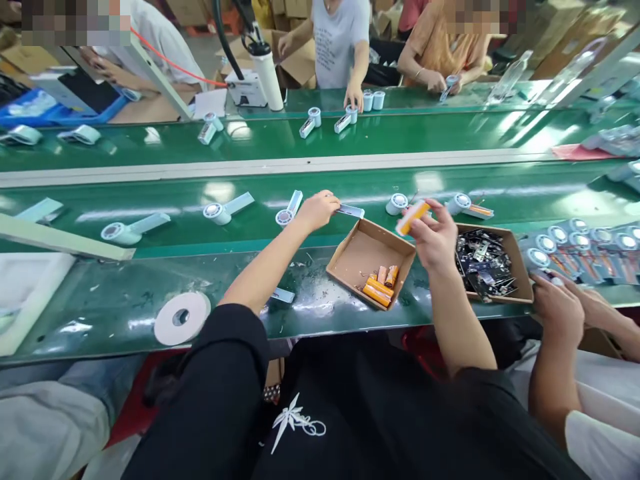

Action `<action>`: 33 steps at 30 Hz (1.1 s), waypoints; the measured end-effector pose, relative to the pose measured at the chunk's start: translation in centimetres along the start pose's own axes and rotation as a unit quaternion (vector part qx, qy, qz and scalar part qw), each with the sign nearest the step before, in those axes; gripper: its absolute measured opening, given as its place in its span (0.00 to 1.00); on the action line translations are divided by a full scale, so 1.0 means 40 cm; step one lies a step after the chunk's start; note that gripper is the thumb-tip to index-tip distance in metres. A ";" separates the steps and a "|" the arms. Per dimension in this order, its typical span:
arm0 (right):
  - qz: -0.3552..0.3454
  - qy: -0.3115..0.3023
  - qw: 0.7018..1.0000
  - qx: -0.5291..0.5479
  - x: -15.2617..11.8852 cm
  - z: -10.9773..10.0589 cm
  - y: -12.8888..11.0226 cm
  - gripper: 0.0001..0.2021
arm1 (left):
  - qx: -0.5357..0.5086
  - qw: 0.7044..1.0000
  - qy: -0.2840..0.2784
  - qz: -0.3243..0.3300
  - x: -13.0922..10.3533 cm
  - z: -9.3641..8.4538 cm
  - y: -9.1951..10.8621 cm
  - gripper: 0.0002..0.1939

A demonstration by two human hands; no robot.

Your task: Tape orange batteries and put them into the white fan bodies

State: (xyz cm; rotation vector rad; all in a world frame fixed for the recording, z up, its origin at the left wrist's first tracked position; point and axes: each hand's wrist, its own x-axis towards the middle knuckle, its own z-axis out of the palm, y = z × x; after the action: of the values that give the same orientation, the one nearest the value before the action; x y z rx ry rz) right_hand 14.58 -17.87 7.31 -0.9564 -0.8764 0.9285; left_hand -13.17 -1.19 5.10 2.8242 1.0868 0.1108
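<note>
My right hand [436,235] is raised over the near belt, closed on an orange cylindrical battery [414,217] with a white strip along it. Further left, my left hand [319,209] pinches a light-blue plastic handle piece [351,211] at the belt; its left end is hidden behind the fingers. Between my arms sits an open cardboard box [350,248] with several orange batteries [379,291] in its near right corner. Close by my left wrist lies a handheld fan [286,217]. Another fan head [397,203] rests just left of my right hand.
A second box [523,283] holds small dark circuit parts. Several fans line the belt [190,193]. A white tape roll [183,318] and a blue cover [283,295] lie on the near ledge. A co-worker's hands [557,303] work at right; people sit opposite.
</note>
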 end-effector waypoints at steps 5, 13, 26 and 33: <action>0.039 -0.104 0.991 -0.072 0.139 0.071 0.070 0.32 | -0.003 0.996 -0.088 -0.008 0.153 0.052 0.027 0.13; 0.029 -0.231 0.887 -0.398 0.249 0.085 0.150 0.20 | -0.061 0.988 -0.114 -0.081 0.198 0.043 0.021 0.12; -0.169 -0.069 0.941 -0.287 -0.105 -0.325 -0.298 0.19 | -0.117 0.975 -0.078 -0.171 0.242 0.069 0.077 0.19; -0.075 -0.203 0.855 -0.472 0.022 -0.152 -0.133 0.21 | -0.133 0.974 -0.051 -0.177 0.243 0.056 0.103 0.16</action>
State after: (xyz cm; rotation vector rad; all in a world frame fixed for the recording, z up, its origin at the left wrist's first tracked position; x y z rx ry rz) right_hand 21.70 -20.22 10.44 -1.5126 -1.8333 0.5322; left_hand -3.00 2.14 3.67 2.3379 1.4122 0.0719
